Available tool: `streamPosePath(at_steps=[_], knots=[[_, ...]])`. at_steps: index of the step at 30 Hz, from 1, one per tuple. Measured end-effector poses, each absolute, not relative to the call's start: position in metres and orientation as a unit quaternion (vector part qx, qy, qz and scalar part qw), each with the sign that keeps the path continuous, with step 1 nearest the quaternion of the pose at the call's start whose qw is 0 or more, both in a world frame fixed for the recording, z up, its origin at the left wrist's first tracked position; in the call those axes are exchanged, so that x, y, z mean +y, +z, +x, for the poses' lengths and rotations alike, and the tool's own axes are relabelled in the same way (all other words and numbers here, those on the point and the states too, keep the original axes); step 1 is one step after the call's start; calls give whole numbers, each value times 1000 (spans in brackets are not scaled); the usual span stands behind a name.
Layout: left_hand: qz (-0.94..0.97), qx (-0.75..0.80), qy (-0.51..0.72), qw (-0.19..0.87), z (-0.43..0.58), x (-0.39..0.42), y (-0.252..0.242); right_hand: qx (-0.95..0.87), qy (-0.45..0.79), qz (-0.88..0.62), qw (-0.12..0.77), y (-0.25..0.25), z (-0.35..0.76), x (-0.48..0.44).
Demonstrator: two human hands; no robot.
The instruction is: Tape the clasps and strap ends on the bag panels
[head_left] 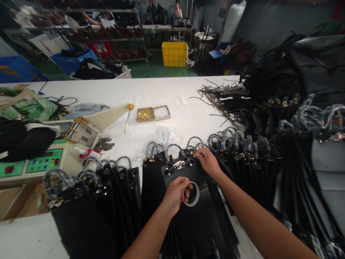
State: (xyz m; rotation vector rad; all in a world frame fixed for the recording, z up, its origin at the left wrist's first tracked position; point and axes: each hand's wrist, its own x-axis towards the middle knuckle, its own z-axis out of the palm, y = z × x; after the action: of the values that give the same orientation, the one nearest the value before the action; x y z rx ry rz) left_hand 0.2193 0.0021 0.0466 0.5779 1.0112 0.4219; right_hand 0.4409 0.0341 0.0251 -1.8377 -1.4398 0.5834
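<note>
My left hand (176, 192) is closed on a roll of tape (197, 198), held above the front of a black handbag (205, 212). The bag lies on the table with its plastic-wrapped handle (175, 145) pointing away from me and a gold metal clasp (178, 164) at its top. My right hand (208, 162) reaches to the bag's upper right corner, its fingers pinched together by a gold metal fitting (193, 154). Whatever those fingertips grip is too small to make out. Further black bags lie beneath and beside this one.
Black bags with wrapped handles (91, 172) stand in a row at left; more bags (250, 154) crowd the right. Beyond are small boxes of gold parts (145, 114), a screwdriver (129, 115), a machine with a green panel (44, 160) and loose cords (215, 97). Someone (178, 10) is far back.
</note>
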Motion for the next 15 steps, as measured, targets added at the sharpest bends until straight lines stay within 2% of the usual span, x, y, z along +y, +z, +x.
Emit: streamPosePath(at_steps=[15], knots=[[267,460,210,821,220,1,40,-475,290,-753,352,16,444,41]])
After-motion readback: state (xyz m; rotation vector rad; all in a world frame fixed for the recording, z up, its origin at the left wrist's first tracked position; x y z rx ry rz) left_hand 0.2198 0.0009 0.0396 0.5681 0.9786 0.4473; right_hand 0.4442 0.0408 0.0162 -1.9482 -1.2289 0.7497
